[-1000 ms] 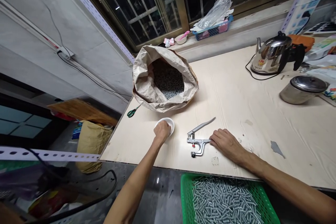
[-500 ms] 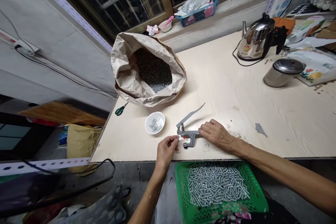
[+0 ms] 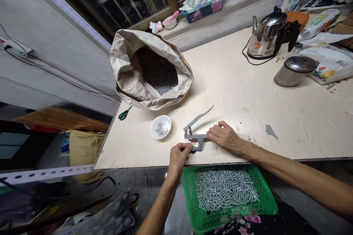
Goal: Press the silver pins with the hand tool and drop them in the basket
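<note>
1. The hand press (image 3: 195, 136) lies on the pale table (image 3: 248, 91) close to its near edge, with the lower handle flat on the wood and the upper lever raised towards 1 o'clock
2. The left hand (image 3: 179, 154) comes up from 6 o'clock to the head of the press. Its thumb and forefinger are pinched tight together right at the red-marked head, and whatever sits between them is too small to make out
3. The right hand (image 3: 225, 137) lies at 3 o'clock of the press, palm down. Its fingertips are clamped on the end of the lower handle and pin it to the table
4. A small white bowl (image 3: 160, 127) with a few short metal pins in it stands near the press at 9 to 10 o'clock, apart from both hands
5. Beyond the bowl, at 11 o'clock, a rolled-down paper sack (image 3: 129, 77) gapes open, full of dark metal pieces. Green-handled scissors (image 3: 124, 114) lie by its foot at the table's left edge
6. Below the table edge, at 5 o'clock of the press, a green basket (image 3: 193, 205) holds a heap of silvery tubes
7. Far off at 2 o'clock stand a steel kettle (image 3: 266, 33) and, nearer, a lidded steel pot (image 3: 295, 71)
</note>
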A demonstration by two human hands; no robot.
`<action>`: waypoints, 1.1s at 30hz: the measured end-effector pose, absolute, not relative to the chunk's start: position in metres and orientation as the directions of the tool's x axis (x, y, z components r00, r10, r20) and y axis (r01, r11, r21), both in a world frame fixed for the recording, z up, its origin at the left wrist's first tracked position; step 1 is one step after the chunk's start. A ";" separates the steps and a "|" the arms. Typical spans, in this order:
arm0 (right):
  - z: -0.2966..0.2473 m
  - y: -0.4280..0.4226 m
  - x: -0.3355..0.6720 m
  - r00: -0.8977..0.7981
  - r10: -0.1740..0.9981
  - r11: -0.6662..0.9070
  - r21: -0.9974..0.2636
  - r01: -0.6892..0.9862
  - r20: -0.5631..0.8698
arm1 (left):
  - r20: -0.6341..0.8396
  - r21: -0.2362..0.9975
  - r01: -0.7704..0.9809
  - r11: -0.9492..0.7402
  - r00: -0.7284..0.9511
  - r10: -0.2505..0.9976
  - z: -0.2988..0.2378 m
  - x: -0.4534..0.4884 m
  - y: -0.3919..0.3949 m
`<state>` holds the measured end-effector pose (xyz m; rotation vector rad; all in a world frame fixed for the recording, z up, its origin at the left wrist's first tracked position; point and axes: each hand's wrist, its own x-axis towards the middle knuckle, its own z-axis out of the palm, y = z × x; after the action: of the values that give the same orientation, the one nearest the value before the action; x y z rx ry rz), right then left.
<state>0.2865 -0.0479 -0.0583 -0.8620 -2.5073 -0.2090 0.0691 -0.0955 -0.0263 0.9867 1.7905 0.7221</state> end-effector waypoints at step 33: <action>-0.052 -0.004 0.302 -0.781 0.602 0.785 -0.305 0.539 0.167 | -0.817 0.482 0.495 0.723 -0.044 0.575 -0.014 0.060 -0.081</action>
<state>0.3023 -0.0043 -0.0519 -0.8861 -2.7211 0.3520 0.0598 -0.0810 -0.0138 0.8647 1.6846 0.0802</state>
